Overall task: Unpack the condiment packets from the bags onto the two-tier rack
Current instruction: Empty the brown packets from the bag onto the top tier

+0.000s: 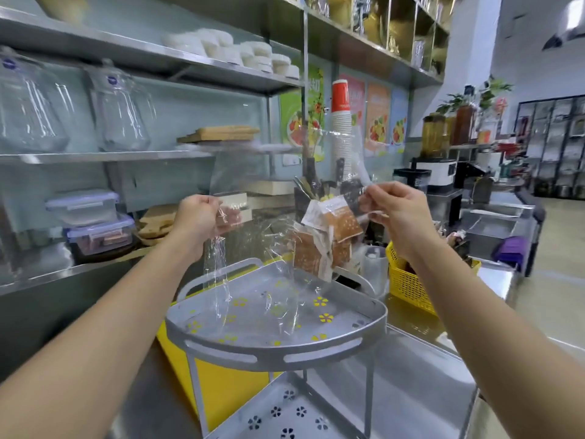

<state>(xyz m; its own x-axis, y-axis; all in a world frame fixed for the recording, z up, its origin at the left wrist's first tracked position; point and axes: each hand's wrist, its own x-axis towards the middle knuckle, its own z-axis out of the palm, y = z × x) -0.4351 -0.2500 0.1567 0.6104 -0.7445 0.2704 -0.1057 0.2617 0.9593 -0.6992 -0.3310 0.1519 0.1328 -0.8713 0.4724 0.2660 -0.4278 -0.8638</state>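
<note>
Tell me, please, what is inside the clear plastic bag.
Orange-brown condiment packets hang bunched inside the clear bag, near the right hand. They overlap, so their count is hidden.

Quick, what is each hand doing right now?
Left hand: closed, gripping one side of the clear bag.
Right hand: closed, pinching the bag's other side, by the condiment packets.

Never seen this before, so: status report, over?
Left hand and right hand pinch the clear bag, held over the rack. Brown packets inside, none on rack yet. Nothing in the way.
</note>
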